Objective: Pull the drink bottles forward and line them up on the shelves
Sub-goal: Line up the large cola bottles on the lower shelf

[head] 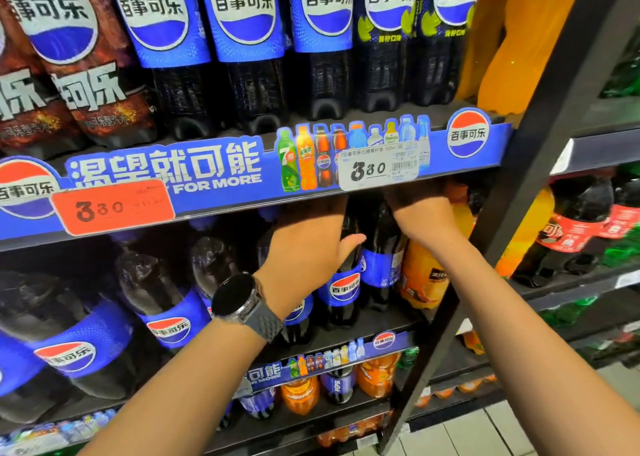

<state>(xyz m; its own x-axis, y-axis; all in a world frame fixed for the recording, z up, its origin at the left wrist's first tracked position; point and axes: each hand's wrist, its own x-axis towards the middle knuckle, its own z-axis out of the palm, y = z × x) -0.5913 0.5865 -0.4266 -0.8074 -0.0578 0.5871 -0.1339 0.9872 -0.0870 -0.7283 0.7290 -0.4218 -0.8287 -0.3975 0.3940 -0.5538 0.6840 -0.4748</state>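
The left hand (311,244) is laid on a cola bottle (341,289) near the right end of the middle shelf (391,320), thumb spread. Both its fingers and the right hand's (422,213) are hidden behind the price strip (207,185), so neither grip can be told.

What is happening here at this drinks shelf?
A person reaches with both hands into the middle shelf, among the tall cola bottles. The left hand, with a watch on its wrist, and the right hand are up by the bottle tops; the price strip above hides the fingers, so no grip can be confirmed.
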